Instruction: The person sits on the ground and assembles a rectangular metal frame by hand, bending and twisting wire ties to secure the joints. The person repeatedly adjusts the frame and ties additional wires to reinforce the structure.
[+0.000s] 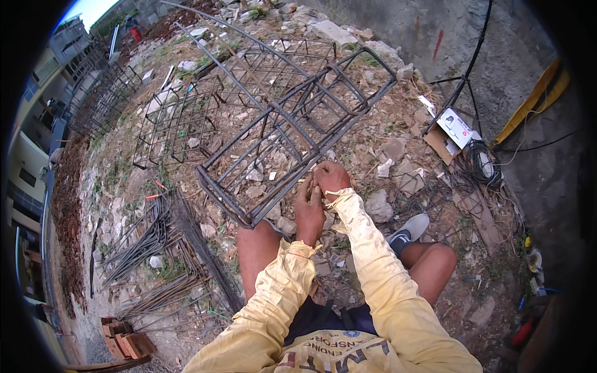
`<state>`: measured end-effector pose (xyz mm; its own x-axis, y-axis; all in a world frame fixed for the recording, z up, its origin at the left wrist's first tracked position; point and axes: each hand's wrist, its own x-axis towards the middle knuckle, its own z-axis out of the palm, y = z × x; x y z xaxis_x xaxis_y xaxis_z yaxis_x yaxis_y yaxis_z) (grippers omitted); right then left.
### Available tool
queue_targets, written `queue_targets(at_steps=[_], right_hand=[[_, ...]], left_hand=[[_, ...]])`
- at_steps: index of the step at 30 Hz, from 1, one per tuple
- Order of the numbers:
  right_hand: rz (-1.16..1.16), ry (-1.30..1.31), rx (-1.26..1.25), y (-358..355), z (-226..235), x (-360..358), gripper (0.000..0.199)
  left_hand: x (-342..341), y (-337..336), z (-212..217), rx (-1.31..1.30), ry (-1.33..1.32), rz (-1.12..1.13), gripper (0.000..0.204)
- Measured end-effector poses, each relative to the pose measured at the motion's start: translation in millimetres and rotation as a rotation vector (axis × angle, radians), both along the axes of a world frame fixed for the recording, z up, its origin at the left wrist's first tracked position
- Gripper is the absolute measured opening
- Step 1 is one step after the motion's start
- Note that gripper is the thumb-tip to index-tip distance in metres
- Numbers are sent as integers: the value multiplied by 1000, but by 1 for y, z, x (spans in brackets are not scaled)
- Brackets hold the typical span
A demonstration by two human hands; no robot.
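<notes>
A cage of tied steel reinforcing bars (293, 128) lies tilted across the rubble in front of me, its near corner by my left knee. My left hand (309, 211) and my right hand (331, 176) meet just beside the cage's near long bar. The right hand is closed, its fingers curled toward the left fingertips. Upright and close together, the left fingers touch the right hand. What they pinch between them is too small and too covered to make out. Yellow sleeves cover both forearms.
Another bar cage (180, 127) stands beyond on the left. Cut steel bars (163, 227) are heaped left of my knee, with red bricks (127, 342) nearer. At right are a white printed box (455, 127), coiled black cable (482, 163) and a concrete wall (404, 25). Broken stones cover the ground.
</notes>
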<state>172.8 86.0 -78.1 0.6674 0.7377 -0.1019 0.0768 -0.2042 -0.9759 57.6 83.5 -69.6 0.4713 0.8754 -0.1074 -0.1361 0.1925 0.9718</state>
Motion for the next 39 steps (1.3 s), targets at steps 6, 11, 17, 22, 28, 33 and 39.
queue_targets(at_steps=[6, 11, 17, 22, 28, 33, 39], right_hand=[[85, -258, -73, 5, 16, 11, 16], [16, -777, 270, 8, -19, 28, 14], [-24, -904, 434, 1, -14, -13, 26], [-335, -695, 495, 27, -83, -20, 26], [-19, 241, 304, 19, -20, -32, 32], [113, 1227, 174, 35, -33, -7, 22], [410, 751, 57, -76, 6, 27, 42]], left_hand=[[-27, 16, 10, 40, 174, -83, 42], [-9, 7, 48, -60, 106, -167, 39], [1, 5, 73, -136, 73, -250, 31], [4, -20, 91, -65, 142, -341, 50], [-84, -30, 140, 566, 332, -718, 59], [-96, -11, 204, 1091, 423, -275, 41], [-62, 28, 149, 1115, 780, -240, 47]])
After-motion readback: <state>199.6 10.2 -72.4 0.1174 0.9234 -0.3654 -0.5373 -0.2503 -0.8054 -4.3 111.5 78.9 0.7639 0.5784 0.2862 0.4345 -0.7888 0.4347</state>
